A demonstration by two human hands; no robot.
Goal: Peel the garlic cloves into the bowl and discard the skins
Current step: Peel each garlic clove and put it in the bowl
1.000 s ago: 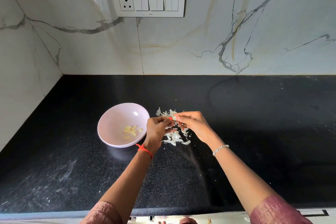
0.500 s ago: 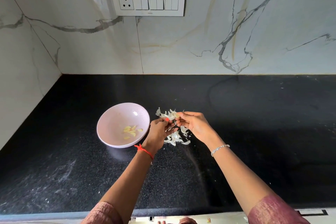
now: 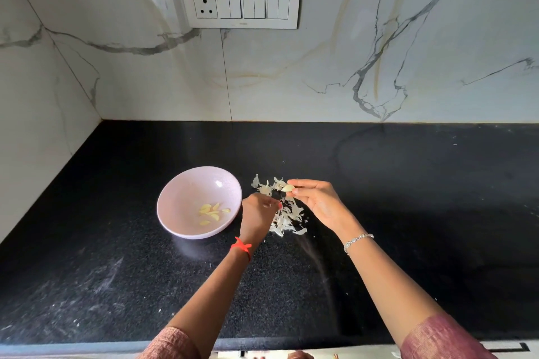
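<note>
A pale pink bowl (image 3: 186, 192) sits on the black counter with several peeled garlic cloves (image 3: 212, 212) in its bottom. To its right lies a pile of white garlic skins (image 3: 287, 217). My right hand (image 3: 316, 198) pinches a garlic clove (image 3: 288, 188) between thumb and fingertips above the far end of the pile. My left hand (image 3: 258, 217) hovers between the bowl and the pile, fingers curled low over the skins; whether it holds a skin I cannot tell.
The black counter (image 3: 408, 213) runs to marble walls at the back and left. A white socket and switch plate (image 3: 240, 5) is on the back wall. The counter's front edge is just below my sleeves.
My hands have come apart. The right hand keeps the clove and has lifted slightly; the left hand has dropped down and left towards the skins.
</note>
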